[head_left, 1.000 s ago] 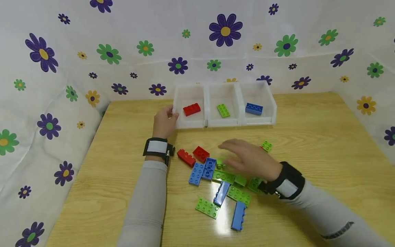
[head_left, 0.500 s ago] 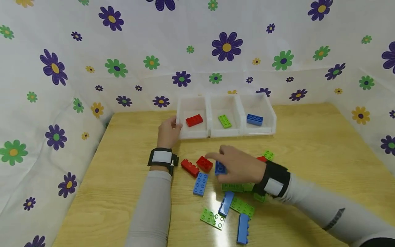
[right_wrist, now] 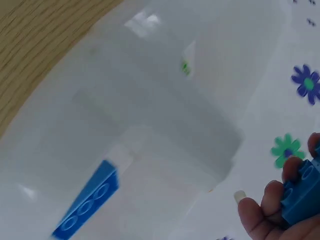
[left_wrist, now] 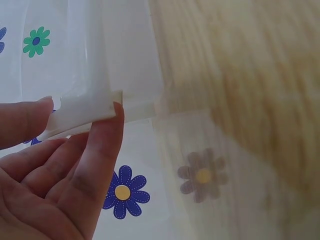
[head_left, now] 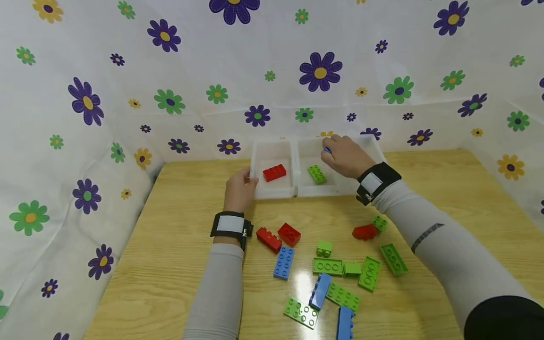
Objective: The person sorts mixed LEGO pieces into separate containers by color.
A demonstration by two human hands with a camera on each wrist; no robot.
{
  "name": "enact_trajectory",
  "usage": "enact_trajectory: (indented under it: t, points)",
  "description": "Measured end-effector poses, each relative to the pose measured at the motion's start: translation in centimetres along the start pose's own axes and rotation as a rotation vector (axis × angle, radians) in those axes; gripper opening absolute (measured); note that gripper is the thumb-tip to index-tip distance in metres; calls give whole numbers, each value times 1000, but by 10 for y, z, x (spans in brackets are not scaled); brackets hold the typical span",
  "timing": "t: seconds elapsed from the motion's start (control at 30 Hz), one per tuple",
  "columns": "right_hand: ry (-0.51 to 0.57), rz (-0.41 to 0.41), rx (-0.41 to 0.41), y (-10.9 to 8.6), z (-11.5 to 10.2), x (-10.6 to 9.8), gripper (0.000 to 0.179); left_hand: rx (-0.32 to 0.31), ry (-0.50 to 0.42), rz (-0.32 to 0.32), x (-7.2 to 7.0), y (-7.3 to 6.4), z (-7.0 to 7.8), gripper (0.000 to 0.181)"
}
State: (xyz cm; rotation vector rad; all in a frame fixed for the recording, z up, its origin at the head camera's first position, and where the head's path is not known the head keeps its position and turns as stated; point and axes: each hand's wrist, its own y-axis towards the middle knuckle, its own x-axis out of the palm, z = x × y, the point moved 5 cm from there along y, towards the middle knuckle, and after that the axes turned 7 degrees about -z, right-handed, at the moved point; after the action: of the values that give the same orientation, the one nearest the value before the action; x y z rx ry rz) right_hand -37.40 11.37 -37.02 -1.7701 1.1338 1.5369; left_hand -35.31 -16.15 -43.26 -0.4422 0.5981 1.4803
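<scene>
A white bin with three compartments stands at the back of the table. My left hand pinches its left edge between thumb and fingers. A blue brick is held in the fingers of my right hand, above the right compartment. Inside that compartment lies another blue brick, hidden by the right hand in the head view. The left compartment holds a red brick, the middle one a green brick.
Loose bricks lie in front of the bin: two red bricks at the left, a blue brick beside them, several green bricks in the middle, and a red brick at the right. A flowered cloth hangs behind.
My right hand has picked up a blue brick from the pile and carried it up over the right compartment. The left hand stays on the bin's edge. The head view has shifted slightly.
</scene>
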Motion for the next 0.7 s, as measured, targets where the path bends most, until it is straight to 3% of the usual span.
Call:
enact_trajectory:
  t: [0.13,0.2,0.37,0.47,0.6,0.7]
  points:
    - [-95,64,41,-1,25,-9,30,18,16,25,-10,2,6,40]
    - [-114,47,99,-1,40,-7,33,23,22,33,-15,3,8,41]
    - [-105,-164,280,-2,67,21,36,14,15,22,-16,4,7,41]
    - [-115,-255,346,-4,76,43,37,-4,1,9,-11,2,5,41]
    - [-124,-251,385,-6,85,60,40,-16,-4,-12,-4,-1,2,42]
    - [-117,-205,374,-6,87,61,40,-9,-5,-18,-2,-2,0,42]
